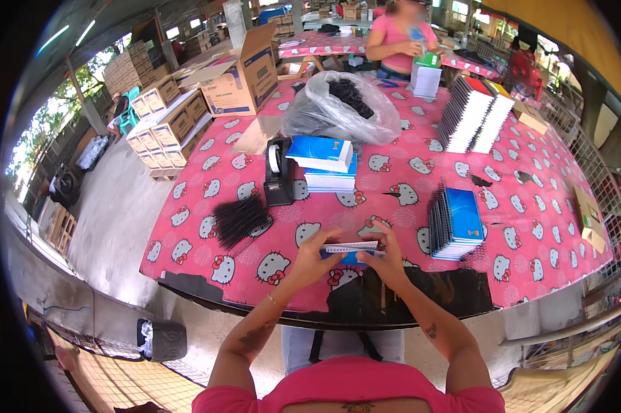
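Between both my hands, above the near edge of the table, is a small blue-covered notebook [351,246] with a row of punched holes along its upper edge. My left hand [313,259] grips its left end, and my right hand [387,260] has the right end, fingers curled around it. Left of them lies a heap of black plastic binding coils [240,220]. Beyond the hands, a stack of blue notebooks [329,180] sits beside a black tape dispenser [279,175]. Farther right stands a pile of blue notebooks with black coils [457,224].
The pink patterned tablecloth [386,165] is torn along the near edge, showing a black surface [441,292]. Toward the back are a clear plastic bag [310,113] of black coils, an open cardboard box [241,79] and tall notebook stacks [465,113]. A co-worker [400,41] stands across the table.
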The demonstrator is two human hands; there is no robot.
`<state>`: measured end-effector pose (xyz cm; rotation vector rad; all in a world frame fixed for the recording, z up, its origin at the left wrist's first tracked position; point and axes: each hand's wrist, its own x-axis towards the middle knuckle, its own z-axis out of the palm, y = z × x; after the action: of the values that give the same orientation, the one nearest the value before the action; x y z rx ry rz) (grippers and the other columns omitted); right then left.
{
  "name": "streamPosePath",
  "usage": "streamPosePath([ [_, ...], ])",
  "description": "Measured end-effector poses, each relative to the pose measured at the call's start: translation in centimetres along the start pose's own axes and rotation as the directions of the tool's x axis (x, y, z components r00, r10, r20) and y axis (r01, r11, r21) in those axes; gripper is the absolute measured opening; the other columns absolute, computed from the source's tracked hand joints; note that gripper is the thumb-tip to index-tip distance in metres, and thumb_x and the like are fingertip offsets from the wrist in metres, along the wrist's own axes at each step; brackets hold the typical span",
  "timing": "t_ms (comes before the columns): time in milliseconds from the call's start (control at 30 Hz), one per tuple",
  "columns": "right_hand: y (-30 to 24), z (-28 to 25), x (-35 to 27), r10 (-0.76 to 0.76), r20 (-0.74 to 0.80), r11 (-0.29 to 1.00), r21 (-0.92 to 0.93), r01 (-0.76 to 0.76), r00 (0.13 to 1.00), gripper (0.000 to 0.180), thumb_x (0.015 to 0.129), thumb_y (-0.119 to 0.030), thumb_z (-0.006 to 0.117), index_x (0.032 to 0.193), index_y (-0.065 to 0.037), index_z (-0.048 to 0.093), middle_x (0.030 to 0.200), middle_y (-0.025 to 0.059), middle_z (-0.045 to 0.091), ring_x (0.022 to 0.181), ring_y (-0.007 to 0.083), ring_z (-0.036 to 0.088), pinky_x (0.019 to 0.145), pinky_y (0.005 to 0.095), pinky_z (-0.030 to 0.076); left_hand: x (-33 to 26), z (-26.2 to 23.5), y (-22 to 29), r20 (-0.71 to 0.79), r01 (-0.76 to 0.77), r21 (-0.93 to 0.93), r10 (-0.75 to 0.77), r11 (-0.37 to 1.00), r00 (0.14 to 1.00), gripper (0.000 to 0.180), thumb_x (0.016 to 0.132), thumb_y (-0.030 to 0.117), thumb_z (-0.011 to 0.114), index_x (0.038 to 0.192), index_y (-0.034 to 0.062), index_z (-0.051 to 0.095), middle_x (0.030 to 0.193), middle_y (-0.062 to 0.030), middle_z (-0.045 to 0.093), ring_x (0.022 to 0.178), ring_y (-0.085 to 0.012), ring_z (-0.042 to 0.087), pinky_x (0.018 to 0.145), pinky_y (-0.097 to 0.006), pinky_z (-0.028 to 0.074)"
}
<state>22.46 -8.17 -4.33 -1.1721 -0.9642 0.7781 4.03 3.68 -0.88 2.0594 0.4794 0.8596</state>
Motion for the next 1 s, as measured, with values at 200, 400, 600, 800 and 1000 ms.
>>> streamPosePath([
  [200,0.2,0.1,0.5,-0.088,0.016,0.996,-0.034,0.088,0.996,0.074,0.081,-0.004,0.082,0.143,-0.009,0.042,0.119,0.0098,0.059,0.106,0.0157,0.059,0.088,0.0300,0.052,-1.0,0.0,-0.1,-0.103,-0.148,0.016,0.149,0.989,0.983,0.034,0.084,0.000,0.072,0.117,0.0025,0.067,0.107,-0.0145,0.067,0.097,-0.0258,0.068,0.082,-0.034,0.054],
  [400,1.5,0.9,-0.2,-0.103,0.003,0.989,-0.107,0.103,0.995,0.068,0.082,-0.006,0.081,0.139,-0.007,0.044,0.117,0.0090,0.058,0.107,0.0169,0.059,0.087,0.0313,0.052,-1.8,0.5,0.2,-0.182,-0.109,0.035,0.114,0.993,0.977,0.027,0.089,-0.001,0.065,0.115,0.0021,0.069,0.111,-0.0148,0.066,0.099,-0.0262,0.066,0.082,-0.033,0.053],
  [600,0.3,1.2,-0.4,-0.124,0.013,0.988,-0.091,0.125,0.992,0.068,0.083,-0.006,0.080,0.139,-0.007,0.042,0.117,0.0099,0.057,0.103,0.0165,0.060,0.081,0.0290,0.053,-2.0,0.1,2.0,-0.109,-0.320,0.388,0.388,0.864,0.915,0.031,0.083,-0.001,0.065,0.113,0.0050,0.070,0.108,-0.0135,0.064,0.098,-0.0314,0.064,0.088,-0.042,0.052],
  [800,0.8,1.6,-0.4,-0.106,0.014,0.992,-0.066,0.107,0.994,0.066,0.083,-0.001,0.078,0.138,-0.008,0.043,0.114,0.0097,0.059,0.096,0.0152,0.062,0.076,0.0276,0.054,-1.9,-0.2,1.8,-0.025,-0.314,0.539,0.387,0.782,0.922,0.039,0.084,0.003,0.065,0.122,0.0089,0.066,0.116,-0.0111,0.061,0.106,-0.0327,0.062,0.100,-0.054,0.044],
  [1000,1.1,1.6,-0.6,-0.070,0.025,0.998,0.000,0.070,0.997,0.057,0.085,0.001,0.075,0.134,-0.007,0.046,0.106,0.0079,0.062,0.091,0.0122,0.063,0.071,0.0249,0.053,-2.9,2.9,3.5,0.066,-0.242,0.758,0.298,0.606,0.952,0.045,0.091,0.016,0.062,0.136,0.0101,0.057,0.134,-0.0106,0.057,0.131,-0.0291,0.050,0.113,-0.063,0.024],
])
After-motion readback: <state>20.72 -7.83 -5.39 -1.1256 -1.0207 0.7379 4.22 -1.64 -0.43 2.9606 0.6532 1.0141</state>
